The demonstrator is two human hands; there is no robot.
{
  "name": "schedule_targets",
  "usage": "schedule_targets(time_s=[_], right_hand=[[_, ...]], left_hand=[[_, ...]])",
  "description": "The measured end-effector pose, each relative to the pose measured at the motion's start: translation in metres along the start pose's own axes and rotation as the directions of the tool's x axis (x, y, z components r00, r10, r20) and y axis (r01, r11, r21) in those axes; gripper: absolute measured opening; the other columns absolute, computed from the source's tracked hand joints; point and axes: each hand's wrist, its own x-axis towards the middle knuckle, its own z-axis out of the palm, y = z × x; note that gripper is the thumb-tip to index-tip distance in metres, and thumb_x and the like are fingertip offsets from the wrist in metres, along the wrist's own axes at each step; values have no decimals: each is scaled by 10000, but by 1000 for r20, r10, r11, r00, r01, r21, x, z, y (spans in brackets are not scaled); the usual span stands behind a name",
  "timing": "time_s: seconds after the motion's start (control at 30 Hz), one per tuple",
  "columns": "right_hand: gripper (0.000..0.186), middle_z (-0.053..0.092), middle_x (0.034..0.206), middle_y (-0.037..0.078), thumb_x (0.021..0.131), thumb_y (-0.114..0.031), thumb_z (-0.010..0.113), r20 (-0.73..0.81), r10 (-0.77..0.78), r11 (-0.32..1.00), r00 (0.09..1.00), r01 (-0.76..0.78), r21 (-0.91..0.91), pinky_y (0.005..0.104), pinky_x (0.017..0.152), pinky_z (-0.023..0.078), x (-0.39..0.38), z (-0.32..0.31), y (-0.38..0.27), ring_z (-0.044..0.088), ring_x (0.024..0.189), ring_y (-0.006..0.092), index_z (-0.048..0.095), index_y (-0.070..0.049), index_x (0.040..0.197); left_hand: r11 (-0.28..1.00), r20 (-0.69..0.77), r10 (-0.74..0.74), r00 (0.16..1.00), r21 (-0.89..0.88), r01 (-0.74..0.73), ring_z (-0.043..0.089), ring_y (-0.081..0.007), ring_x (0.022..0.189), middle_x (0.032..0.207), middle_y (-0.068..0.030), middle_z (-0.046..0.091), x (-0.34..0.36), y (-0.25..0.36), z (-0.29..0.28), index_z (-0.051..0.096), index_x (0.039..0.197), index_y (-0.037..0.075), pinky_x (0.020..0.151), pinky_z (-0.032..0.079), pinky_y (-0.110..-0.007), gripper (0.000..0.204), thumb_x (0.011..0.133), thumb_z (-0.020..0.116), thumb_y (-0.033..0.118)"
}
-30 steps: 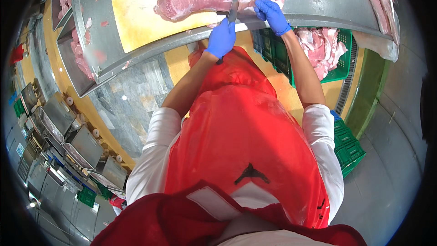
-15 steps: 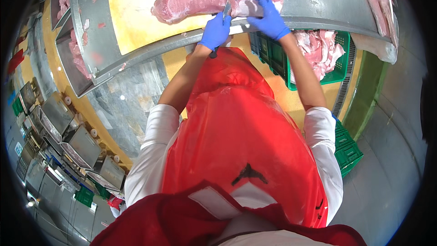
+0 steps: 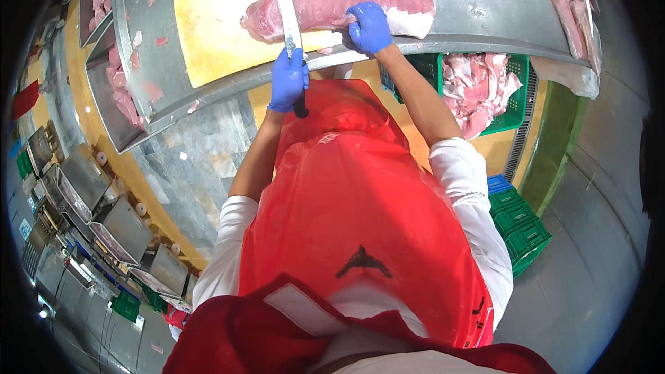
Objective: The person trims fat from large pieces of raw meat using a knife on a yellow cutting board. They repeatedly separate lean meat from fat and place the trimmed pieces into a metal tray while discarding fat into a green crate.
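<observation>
A long pink pork loin [image 3: 312, 7] lies across the yellow cutting board [image 3: 208, 34], its right end reaching past the board onto the steel table. My left hand [image 3: 288, 82], in a blue glove, is closed round the dark handle of a knife [image 3: 289, 17]. The blade points away from me, over the loin's left part; whether it touches the meat I cannot tell. My right hand [image 3: 370, 28], also blue-gloved, has its fingers curled at the loin's near edge, right of the middle. What lies under those fingers is partly hidden.
Below the steel table's [image 3: 478, 21] edge, a green crate [image 3: 516, 107] holds meat pieces. Steel trays of meat [image 3: 119, 86] stand at the left. More long cuts [image 3: 564, 17] lie at the far right. Small scraps [image 3: 136, 39] dot the table, and stacked green crates [image 3: 519, 228] stand on the floor.
The knife in my left hand has moved left along the loin, from its middle toward its left end. My right hand has shifted left, and its spread fingers have curled onto the near edge.
</observation>
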Motion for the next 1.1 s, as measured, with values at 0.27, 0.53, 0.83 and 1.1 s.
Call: schedule_targets(time_s=[0.27,0.53,0.83,1.1], right_hand=[[126,671,737,114,820,-81,670,-313,578,814,753,-509,280,307,625,506,35,2,-7,640,653,199,710,-33,930],[178,663,881,150,774,-71,655,-22,420,907,907,-420,16,392,799,521,-5,-32,-22,629,857,278,733,-57,934],[323,705,744,115,827,-254,674,-137,842,503,521,-852,-146,350,654,554,-14,-6,-45,693,705,218,626,63,795],[430,639,1162,297,931,-306,453,108,943,318,315,-761,-565,476,986,476,10,1,-54,622,1131,402,540,-126,1311]], left_hand=[[942,153,75,985,314,-120,600,-211,591,717,-123,618,31,5,15,598,992,12,568,478,-380,302,1001,531,306],[946,171,88,981,295,-136,627,-264,652,729,-166,627,34,-18,-2,611,959,7,638,490,-395,305,986,553,306],[979,271,54,961,173,-104,578,-166,527,634,-86,587,34,-18,0,609,930,12,530,465,-349,301,994,559,302],[946,397,146,906,212,-246,583,-174,537,648,-96,591,56,-6,-10,607,946,9,546,472,-364,297,996,550,296]])
